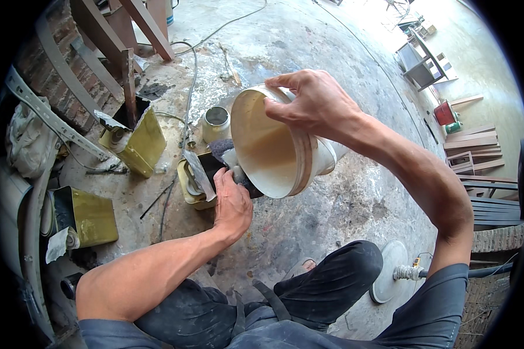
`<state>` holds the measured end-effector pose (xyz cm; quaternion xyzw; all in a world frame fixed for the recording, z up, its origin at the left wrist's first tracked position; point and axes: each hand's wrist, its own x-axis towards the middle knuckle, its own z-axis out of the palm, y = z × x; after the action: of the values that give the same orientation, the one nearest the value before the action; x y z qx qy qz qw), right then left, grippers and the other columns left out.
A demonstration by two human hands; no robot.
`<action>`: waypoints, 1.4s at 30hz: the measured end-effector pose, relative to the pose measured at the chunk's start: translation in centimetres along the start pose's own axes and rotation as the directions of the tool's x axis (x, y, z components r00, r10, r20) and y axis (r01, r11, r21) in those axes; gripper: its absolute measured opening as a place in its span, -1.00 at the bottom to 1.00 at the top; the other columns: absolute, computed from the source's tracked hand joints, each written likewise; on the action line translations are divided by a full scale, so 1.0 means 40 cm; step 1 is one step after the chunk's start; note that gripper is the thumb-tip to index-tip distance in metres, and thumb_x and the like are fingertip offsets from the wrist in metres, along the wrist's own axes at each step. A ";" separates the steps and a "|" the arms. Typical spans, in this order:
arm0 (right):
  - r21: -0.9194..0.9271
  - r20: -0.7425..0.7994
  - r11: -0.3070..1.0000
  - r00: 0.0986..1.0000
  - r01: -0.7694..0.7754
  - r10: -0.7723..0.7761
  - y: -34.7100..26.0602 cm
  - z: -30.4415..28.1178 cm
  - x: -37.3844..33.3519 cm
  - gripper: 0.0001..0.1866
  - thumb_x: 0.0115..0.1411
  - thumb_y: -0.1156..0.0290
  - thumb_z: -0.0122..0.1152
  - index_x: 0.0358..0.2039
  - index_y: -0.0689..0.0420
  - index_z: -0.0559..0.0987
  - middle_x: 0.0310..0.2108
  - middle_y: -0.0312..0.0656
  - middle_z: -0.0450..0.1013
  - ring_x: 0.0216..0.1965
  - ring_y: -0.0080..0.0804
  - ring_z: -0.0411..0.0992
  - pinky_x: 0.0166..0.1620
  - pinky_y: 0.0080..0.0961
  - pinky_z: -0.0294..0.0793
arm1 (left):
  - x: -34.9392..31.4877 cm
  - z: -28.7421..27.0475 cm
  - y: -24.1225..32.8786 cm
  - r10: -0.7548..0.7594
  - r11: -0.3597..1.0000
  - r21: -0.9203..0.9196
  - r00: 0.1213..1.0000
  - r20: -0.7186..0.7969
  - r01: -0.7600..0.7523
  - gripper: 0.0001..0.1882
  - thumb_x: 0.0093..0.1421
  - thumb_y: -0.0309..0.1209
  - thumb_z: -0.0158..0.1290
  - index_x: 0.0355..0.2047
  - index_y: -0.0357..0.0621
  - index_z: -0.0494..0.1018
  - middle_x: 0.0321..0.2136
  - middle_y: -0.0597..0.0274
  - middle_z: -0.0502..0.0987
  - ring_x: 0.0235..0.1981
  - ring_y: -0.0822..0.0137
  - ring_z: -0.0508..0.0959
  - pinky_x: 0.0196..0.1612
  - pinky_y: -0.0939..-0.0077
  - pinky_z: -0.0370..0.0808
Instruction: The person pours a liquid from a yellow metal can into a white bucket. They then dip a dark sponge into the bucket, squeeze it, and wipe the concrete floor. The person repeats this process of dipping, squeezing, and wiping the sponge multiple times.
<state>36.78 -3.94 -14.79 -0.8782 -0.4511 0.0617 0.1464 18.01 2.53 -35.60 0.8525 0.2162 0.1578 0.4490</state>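
Observation:
My right hand (317,102) grips the rim of a white plastic bucket (308,166), thumb inside the wall. The bucket is tipped to the left, and cloudy tan liquid (271,152) lies against its lower side. Below its lip stands a yellow metal tin (202,202) with a cut-open top and a bent metal flap (199,174). At that opening my left hand (233,200) is closed on a grey and white cloth (221,151), its fingertips partly hidden by the bucket's edge. Whether liquid is flowing out cannot be seen.
Just beyond stands an open round can (216,121). Two more cut-open yellow tins, one holding a wooden stick (129,81) and another lower left (93,218), stand at left. A cable (193,75) crosses the stained floor. A round white lid-like disc (390,270) lies right of my knee.

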 end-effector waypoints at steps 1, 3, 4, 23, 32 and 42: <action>0.004 -0.006 1.000 1.000 -0.001 0.001 0.003 0.002 -0.001 -0.37 0.07 0.09 0.20 0.02 0.36 0.59 -0.42 0.14 0.61 -0.46 -0.15 0.63 -0.30 -0.31 0.68 | 0.000 0.000 -0.002 0.002 1.000 0.003 1.000 0.000 -0.002 -0.56 0.21 -0.62 -0.14 0.10 -0.58 0.17 0.14 -0.44 0.17 0.17 -0.28 0.28 0.25 0.10 0.27; 0.007 -0.016 1.000 1.000 0.004 -0.004 0.006 0.004 -0.002 -0.36 0.07 0.08 0.21 0.02 0.35 0.59 -0.42 0.14 0.61 -0.46 -0.16 0.63 -0.30 -0.31 0.68 | 0.001 0.000 0.000 -0.002 1.000 -0.003 1.000 -0.005 0.002 -0.56 0.21 -0.62 -0.14 0.10 -0.58 0.17 0.14 -0.44 0.17 0.17 -0.28 0.28 0.24 0.10 0.28; 0.005 -0.019 1.000 1.000 0.011 -0.011 0.007 0.004 -0.002 -0.36 0.07 0.08 0.21 0.02 0.35 0.59 -0.41 0.14 0.61 -0.46 -0.16 0.63 -0.31 -0.31 0.68 | 0.001 0.000 0.001 -0.003 1.000 -0.006 1.000 -0.006 0.003 -0.56 0.21 -0.62 -0.14 0.10 -0.58 0.17 0.14 -0.44 0.18 0.17 -0.28 0.28 0.24 0.10 0.28; -0.001 -0.013 1.000 1.000 0.012 -0.012 -0.014 -0.002 -0.006 -0.35 0.05 0.09 0.19 0.02 0.37 0.58 -0.34 0.21 0.60 -0.40 -0.10 0.64 -0.23 -0.31 0.68 | 0.002 0.002 -0.005 -0.015 1.000 -0.016 1.000 0.002 0.015 -0.57 0.24 -0.60 -0.17 0.10 -0.56 0.17 0.16 -0.43 0.15 0.17 -0.30 0.28 0.23 0.08 0.29; -0.053 0.014 0.999 1.000 -0.012 0.013 -0.031 -0.007 -0.003 -0.41 0.05 0.10 0.22 0.02 0.25 0.61 -0.15 0.15 0.59 -0.25 -0.13 0.65 -0.08 -0.32 0.64 | 0.001 0.001 -0.001 -0.010 1.000 -0.011 1.000 0.018 0.011 -0.56 0.23 -0.61 -0.16 0.11 -0.56 0.16 0.16 -0.43 0.15 0.18 -0.28 0.27 0.24 0.10 0.28; -0.035 -0.002 0.998 0.999 0.052 -0.052 -0.039 0.000 0.001 -0.42 0.05 0.14 0.20 -0.02 0.32 0.61 -0.23 0.20 0.59 -0.31 -0.11 0.64 -0.13 -0.33 0.65 | 0.001 0.000 -0.001 -0.009 1.000 0.006 1.000 0.009 0.009 -0.53 0.19 -0.64 -0.11 0.11 -0.55 0.17 0.15 -0.41 0.16 0.16 -0.25 0.29 0.23 0.13 0.29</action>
<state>35.59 -3.05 -14.31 -0.8688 -0.4744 0.0486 0.1330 18.04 2.57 -35.62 0.8536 0.2183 0.1512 0.4482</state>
